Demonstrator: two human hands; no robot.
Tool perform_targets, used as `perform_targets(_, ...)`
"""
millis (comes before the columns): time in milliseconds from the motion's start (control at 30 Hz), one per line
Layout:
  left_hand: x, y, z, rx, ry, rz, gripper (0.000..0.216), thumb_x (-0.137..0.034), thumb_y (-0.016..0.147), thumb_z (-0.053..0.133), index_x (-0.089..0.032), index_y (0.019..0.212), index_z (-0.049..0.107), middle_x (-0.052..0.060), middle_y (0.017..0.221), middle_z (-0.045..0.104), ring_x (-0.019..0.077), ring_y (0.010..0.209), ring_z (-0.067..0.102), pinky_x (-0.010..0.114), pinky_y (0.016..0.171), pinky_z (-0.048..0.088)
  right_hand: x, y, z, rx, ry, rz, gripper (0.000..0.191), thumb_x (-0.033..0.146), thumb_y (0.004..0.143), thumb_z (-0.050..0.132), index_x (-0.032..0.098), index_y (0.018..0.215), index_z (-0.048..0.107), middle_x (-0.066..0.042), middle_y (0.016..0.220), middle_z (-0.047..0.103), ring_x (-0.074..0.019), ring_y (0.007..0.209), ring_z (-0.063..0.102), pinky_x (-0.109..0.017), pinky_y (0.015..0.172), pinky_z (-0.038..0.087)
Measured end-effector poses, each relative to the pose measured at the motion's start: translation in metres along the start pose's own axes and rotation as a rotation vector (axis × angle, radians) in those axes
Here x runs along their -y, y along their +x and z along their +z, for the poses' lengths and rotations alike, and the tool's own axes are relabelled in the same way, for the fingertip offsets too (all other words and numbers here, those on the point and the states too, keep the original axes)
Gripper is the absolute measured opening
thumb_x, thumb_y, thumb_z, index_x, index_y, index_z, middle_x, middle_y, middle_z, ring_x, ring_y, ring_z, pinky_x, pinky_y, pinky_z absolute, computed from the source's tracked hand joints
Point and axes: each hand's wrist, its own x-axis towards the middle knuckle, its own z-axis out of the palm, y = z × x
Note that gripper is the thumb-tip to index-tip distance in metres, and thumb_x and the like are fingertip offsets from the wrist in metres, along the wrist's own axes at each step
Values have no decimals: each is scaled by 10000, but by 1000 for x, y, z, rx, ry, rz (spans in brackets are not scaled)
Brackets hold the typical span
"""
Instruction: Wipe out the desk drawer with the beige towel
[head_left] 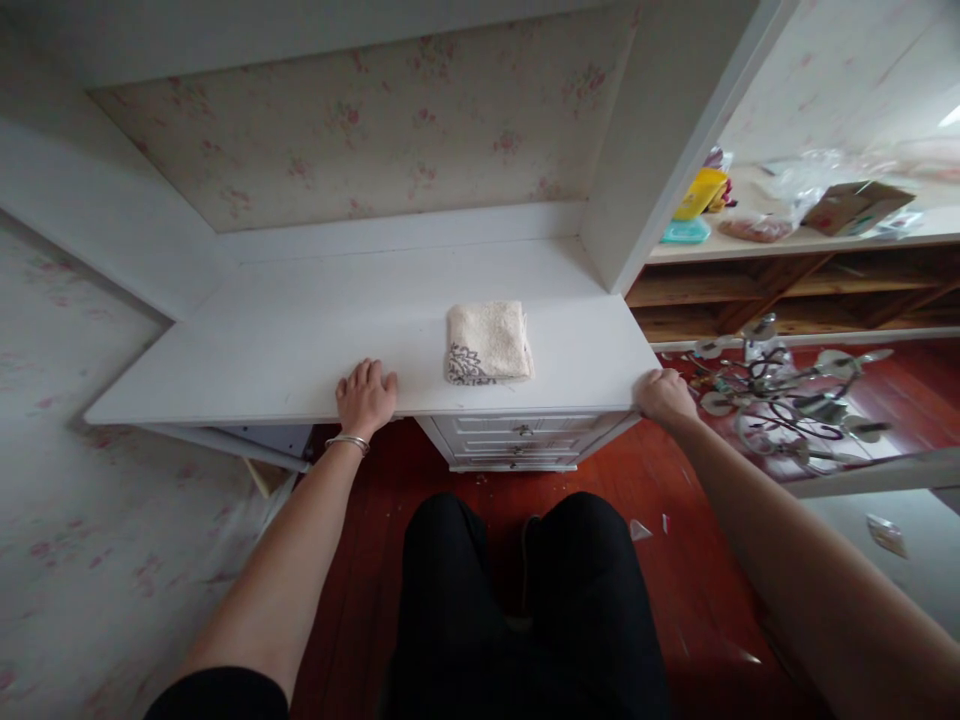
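Note:
A folded cream towel (489, 338) with a dark leafy pattern at its lower left corner lies on the white desk (300, 350). My left hand (366, 397), with a bangle at the wrist, rests palm down on the front edge of the desktop, left of the towel, its fingers stretched out and slightly apart. At the desk's front right corner, my right hand (664, 396) is closed round the edge. Its fingertips are partly hidden. Neither hand touches the towel.
Drawers (517, 437) sit below the desktop. A chandelier (795, 395) lies on the red wooden floor (600, 480) at right. Behind it, a low wooden shelf (780, 280) carries a yellow container (699, 193), plastic bags and a cardboard box (855, 207). Small scraps litter the floor.

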Motion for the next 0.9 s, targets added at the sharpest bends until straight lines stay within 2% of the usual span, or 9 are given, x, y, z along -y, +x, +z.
perform_targets(200,0,-1,-1,10,-14,-2,514,-447,947,273,-212,1358,472,103,1472,426,273,1351,364,494,1103,262,0,-3,-2,2,-42,-31,427,82,854,282,-116,1176,478,-337,1095,509,-352,1012,528,-427,824,428)
perform_targets(467,0,1,-2,49,-10,-17,526,-443,945,282,-207,1384,449,98,1489,403,270,1357,359,484,1111,255,0,-7,-7,12,-71,-65,410,87,829,354,-80,1184,475,-314,1104,511,-356,1020,520,-434,843,417)
perform_targets(767,3,-1,1,2,-7,12,518,-433,950,275,-192,1366,468,112,1469,428,273,1344,378,482,1106,259,0,-12,-10,-10,-76,-108,377,93,867,319,-64,1165,489,-313,1096,505,-370,1025,520,-457,812,425)
perform_targets(900,2,-1,-1,18,-6,12,514,-426,952,276,-188,1366,466,115,1469,429,271,1349,374,489,1107,261,1,-13,-12,-9,-56,-118,371,96,883,291,-60,1137,512,-313,1089,502,-378,1022,524,-469,826,418)
